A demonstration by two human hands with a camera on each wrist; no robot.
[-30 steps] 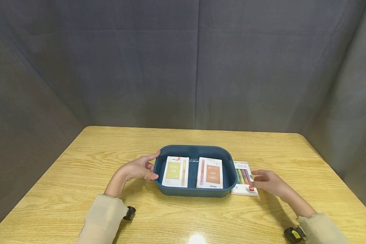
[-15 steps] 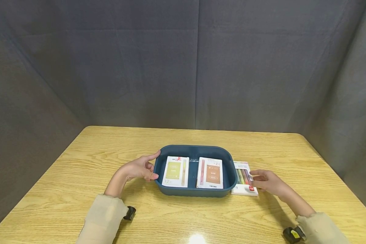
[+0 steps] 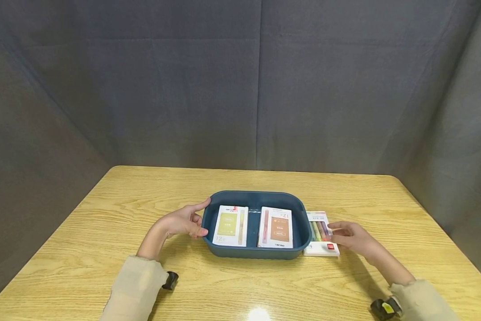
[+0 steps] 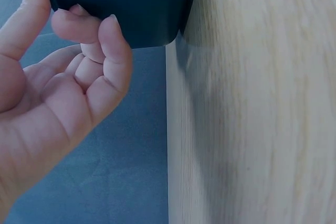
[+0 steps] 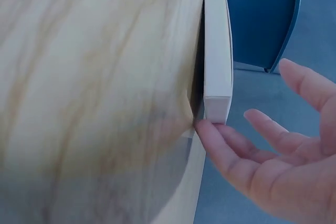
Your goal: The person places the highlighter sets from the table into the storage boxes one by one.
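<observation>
A dark blue plastic bin (image 3: 253, 253) stands on the table with two flat boxes lying in it. The left one, with a yellow-green label (image 3: 227, 225), and the right one, with an orange-brown label (image 3: 279, 228), both bear "12". At the bin's left end my left hand (image 3: 184, 222) holds the rim, its fingers curled against the outer wall (image 4: 131, 14). A white pack of highlighter-like pens (image 3: 318, 232) lies against the bin's right side. My right hand (image 3: 354, 240) touches the pack's right edge with loosely bent fingertips; in the right wrist view the thumb is apart from it.
The wooden table (image 3: 104, 285) extends around the bin on all sides. A grey curtain (image 3: 176, 89) hangs behind and at both sides. On each sleeve sits a small black wrist camera, the left (image 3: 170, 281) and the right (image 3: 384, 308).
The pen pack has shifted very slightly up in the head view, and my right hand has moved slightly left and up. My left hand and the bin look the same.
</observation>
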